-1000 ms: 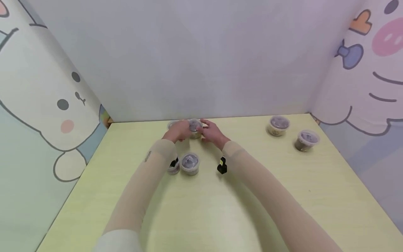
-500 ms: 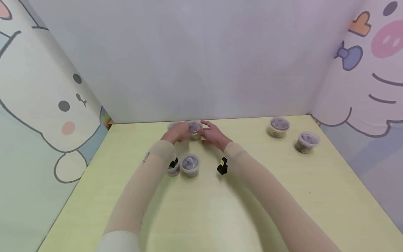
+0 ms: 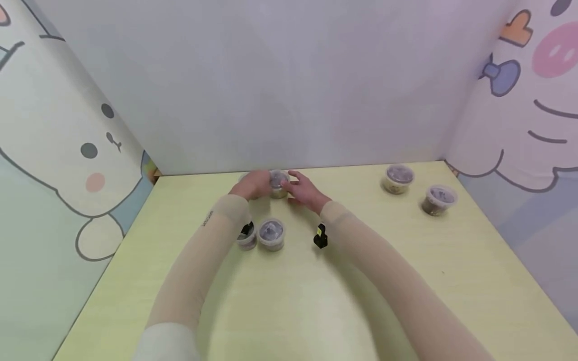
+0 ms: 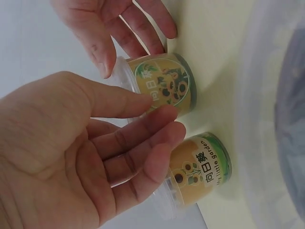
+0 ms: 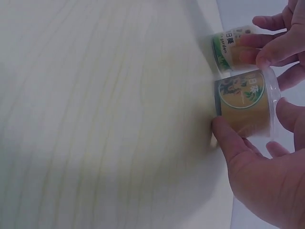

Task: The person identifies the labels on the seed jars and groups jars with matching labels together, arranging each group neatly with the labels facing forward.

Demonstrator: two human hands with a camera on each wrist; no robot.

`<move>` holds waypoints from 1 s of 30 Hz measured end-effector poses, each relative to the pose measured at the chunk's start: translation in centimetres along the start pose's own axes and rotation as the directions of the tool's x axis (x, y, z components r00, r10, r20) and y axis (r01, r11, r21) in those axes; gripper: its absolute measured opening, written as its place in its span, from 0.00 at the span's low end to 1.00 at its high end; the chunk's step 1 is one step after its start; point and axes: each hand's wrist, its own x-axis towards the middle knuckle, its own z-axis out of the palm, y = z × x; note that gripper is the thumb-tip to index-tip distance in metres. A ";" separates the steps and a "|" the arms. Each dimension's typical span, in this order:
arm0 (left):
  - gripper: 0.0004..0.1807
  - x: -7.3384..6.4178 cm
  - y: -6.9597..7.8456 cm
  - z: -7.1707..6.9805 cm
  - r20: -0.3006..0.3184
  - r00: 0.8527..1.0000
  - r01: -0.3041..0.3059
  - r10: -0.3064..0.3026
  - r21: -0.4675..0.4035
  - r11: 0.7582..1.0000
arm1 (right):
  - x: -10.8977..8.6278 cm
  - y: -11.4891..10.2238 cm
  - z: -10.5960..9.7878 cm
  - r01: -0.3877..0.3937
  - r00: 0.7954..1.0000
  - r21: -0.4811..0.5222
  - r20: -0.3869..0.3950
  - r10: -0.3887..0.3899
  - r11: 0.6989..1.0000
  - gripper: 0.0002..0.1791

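A lidded plastic tub with a sunflower label [image 3: 280, 191] stands at the back of the table, between the two hands. My right hand [image 3: 304, 192] curves round its right side; in the right wrist view a finger sits low by the base of this tub [image 5: 244, 107] and the thumb is up at the lid. My left hand [image 3: 255, 184] is on the other side, fingers loosely bent, its thumb overlapping the label in the left wrist view. Beyond those fingers stands a second sunflower tub [image 4: 193, 172], mostly hidden by the left hand in the head view.
Two more lidded tubs, one under the left forearm [image 3: 247, 241] and one beside it [image 3: 272, 235], stand nearer on the table [image 3: 289, 311]. At the back right are another pair, a tub [image 3: 398, 180] and a darker tub [image 3: 438, 200]. A pale wall [image 3: 289, 90] rises behind.
The left hand has shifted very slightly to the left, its lower fingers less visible below the hand. The right hand and the tubs stay in place; the head view moves a little.
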 end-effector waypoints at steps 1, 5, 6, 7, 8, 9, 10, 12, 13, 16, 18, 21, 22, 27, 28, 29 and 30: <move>0.11 0.1 0.1 -0.1 0.003 1.000 0.000 0.000 0.006 1.000 | 0.0 0.0 -0.1 0.011 1.000 -0.020 -0.003 -0.011 1.000 0.36; 0.09 0.4 0.5 -0.3 0.058 0.998 0.019 -0.018 -0.010 1.000 | 0.0 -0.1 -0.5 0.042 0.999 -0.145 -0.014 -0.044 0.989 0.38; 0.08 0.5 0.6 -0.4 0.074 0.997 0.027 -0.025 -0.017 0.999 | 0.0 -0.1 -0.7 0.052 0.998 -0.188 -0.013 -0.055 0.981 0.39; 0.09 0.5 0.8 -0.5 0.084 0.996 0.028 -0.027 -0.015 0.999 | 0.1 -0.1 -1.0 0.062 0.998 -0.234 -0.013 -0.067 0.970 0.39; 0.09 0.5 1.0 -0.7 0.090 0.996 0.024 -0.022 -0.012 1.000 | 0.0 -0.2 -1.3 0.069 0.997 -0.281 -0.014 -0.076 0.957 0.39; 0.09 0.5 1.2 -0.9 0.093 0.996 0.015 -0.014 -0.010 1.000 | 0.0 -0.3 -1.7 0.077 0.996 -0.328 -0.016 -0.087 0.941 0.39; 0.10 0.5 1.5 -1.0 0.084 0.996 0.000 -0.001 0.006 1.000 | -0.1 -0.5 -2.2 0.087 0.995 -0.385 -0.014 -0.100 0.919 0.38; 0.15 0.4 2.1 -1.3 0.054 0.998 -0.047 0.045 0.031 0.998 | -0.3 -1.0 -3.5 0.120 0.991 -0.506 0.006 -0.135 0.854 0.35; 0.17 0.3 2.5 -1.5 0.036 0.997 -0.075 0.073 0.048 0.996 | -0.5 -1.3 -4.2 0.139 0.988 -0.567 0.022 -0.153 0.812 0.33; 0.21 0.4 3.8 -1.8 -0.028 0.985 -0.168 0.172 0.094 0.981 | -1.2 -2.4 -6.9 0.232 0.969 -0.746 0.118 -0.218 0.624 0.27; 0.21 0.5 4.7 -1.9 -0.063 0.970 -0.226 0.237 0.137 0.964 | -1.9 -3.1 -8.7 0.292 0.950 -0.823 0.190 -0.248 0.487 0.23; 0.19 0.8 6.5 -1.8 -0.103 0.940 -0.296 0.326 0.232 0.927 | -2.9 -4.0 -11.4 0.341 0.926 -0.891 0.262 -0.273 0.300 0.19; 0.18 0.8 7.2 -1.6 -0.109 0.931 -0.311 0.348 0.260 0.914 | -3.3 -4.3 -12.4 0.343 0.922 -0.903 0.270 -0.279 0.260 0.18; 0.17 1.5 10.7 -0.5 -0.117 0.892 -0.378 0.437 0.338 0.862 | -5.2 -5.5 -17.4 0.275 0.927 -0.954 0.231 -0.297 0.117 0.16; 0.16 1.8 11.4 -0.1 -0.112 0.885 -0.391 0.451 0.347 0.853 | -5.7 -5.7 -18.3 0.250 0.933 -0.961 0.208 -0.294 0.113 0.17; 0.16 2.1 12.1 0.2 -0.108 0.880 -0.402 0.463 0.351 0.846 | -6.2 -5.9 -19.2 0.223 0.941 -0.968 0.182 -0.285 0.116 0.18; 0.17 2.4 12.9 0.6 -0.100 0.876 -0.411 0.471 0.356 0.839 | -6.7 -6.1 -20.0 0.190 0.951 -0.973 0.151 -0.268 0.127 0.19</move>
